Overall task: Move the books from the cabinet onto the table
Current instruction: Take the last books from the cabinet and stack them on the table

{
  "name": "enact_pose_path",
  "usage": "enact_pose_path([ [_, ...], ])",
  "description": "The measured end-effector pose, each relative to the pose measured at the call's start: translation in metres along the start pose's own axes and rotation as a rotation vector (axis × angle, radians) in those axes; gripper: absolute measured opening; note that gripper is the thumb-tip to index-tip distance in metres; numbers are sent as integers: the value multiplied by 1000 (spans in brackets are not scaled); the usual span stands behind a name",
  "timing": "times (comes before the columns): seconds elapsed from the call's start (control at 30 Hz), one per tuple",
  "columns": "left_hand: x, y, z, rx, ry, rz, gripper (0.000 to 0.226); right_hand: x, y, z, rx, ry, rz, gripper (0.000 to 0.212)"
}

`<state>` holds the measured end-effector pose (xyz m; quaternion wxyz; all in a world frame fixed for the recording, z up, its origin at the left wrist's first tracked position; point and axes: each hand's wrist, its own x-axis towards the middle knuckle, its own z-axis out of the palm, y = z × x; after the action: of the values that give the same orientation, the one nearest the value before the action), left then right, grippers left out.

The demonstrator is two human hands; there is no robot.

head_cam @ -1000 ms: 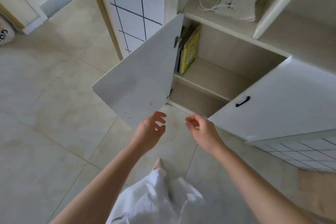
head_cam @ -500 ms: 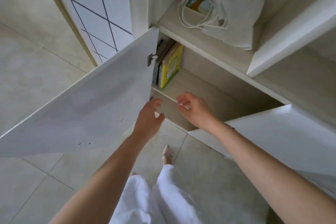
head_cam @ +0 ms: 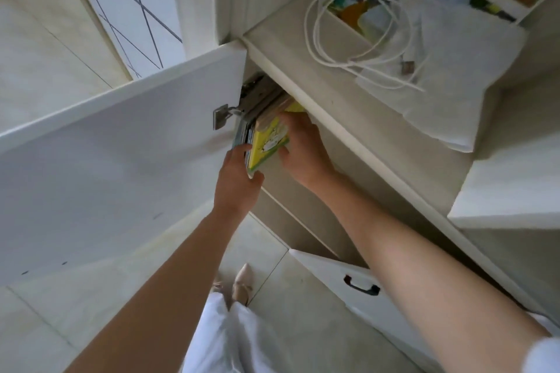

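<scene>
A small stack of upright books [head_cam: 266, 142] stands at the left end of the open cabinet [head_cam: 357, 179], the outermost one with a yellow and green cover. My left hand [head_cam: 238, 179] grips the stack from the left and below, thumb against the yellow cover's lower corner. My right hand [head_cam: 303, 151] holds the stack from the right, fingers curled over its top edge. The books behind the yellow one are mostly hidden by the door hinge and my hands. No table is in view.
The left cabinet door [head_cam: 115, 160] swings wide open beside my left arm. The right door [head_cam: 372, 291] with a black handle is open below my right arm. On the shelf above lie a coiled white cable [head_cam: 357, 36] and a white bag [head_cam: 454, 70]. My foot [head_cam: 241, 283] stands on the tiled floor.
Both hands have reached from the shelf's front edge into the cabinet and taken hold of the book stack. The view has moved closer to the cabinet.
</scene>
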<state>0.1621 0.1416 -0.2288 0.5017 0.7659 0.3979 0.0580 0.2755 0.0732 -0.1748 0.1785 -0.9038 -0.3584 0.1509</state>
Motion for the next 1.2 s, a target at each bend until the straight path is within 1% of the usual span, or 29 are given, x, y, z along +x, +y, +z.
enact_pose_path([
  [0.07,10,-9,7,1,30,-7,58,12,6,11,-50,20,-43,64],
  [0.17,18,-22,17,-34,69,-15,64,24,9,30,-60,-8,4,74],
  [0.33,23,-32,34,-158,92,9,72,27,23,48,-116,181,-54,82],
  [0.43,26,-37,44,-175,108,38,79,29,26,44,-187,196,-124,88],
  [0.53,32,-41,54,-151,72,46,85,34,25,42,-239,176,-166,82],
  [0.7,39,-39,58,-180,51,55,90,47,28,35,-306,249,-221,56],
  [0.77,41,-38,58,-182,43,56,89,54,28,32,-326,239,-239,57],
  [0.83,41,-36,59,-190,38,47,91,59,27,30,-347,218,-249,64],
  [0.9,41,-34,59,-223,49,26,93,61,26,28,-374,209,-260,67],
  [1.07,45,-35,56,-296,58,17,90,65,28,23,-448,157,-251,61],
  [1.2,41,-37,57,-292,67,37,92,66,26,20,-427,113,-244,44],
])
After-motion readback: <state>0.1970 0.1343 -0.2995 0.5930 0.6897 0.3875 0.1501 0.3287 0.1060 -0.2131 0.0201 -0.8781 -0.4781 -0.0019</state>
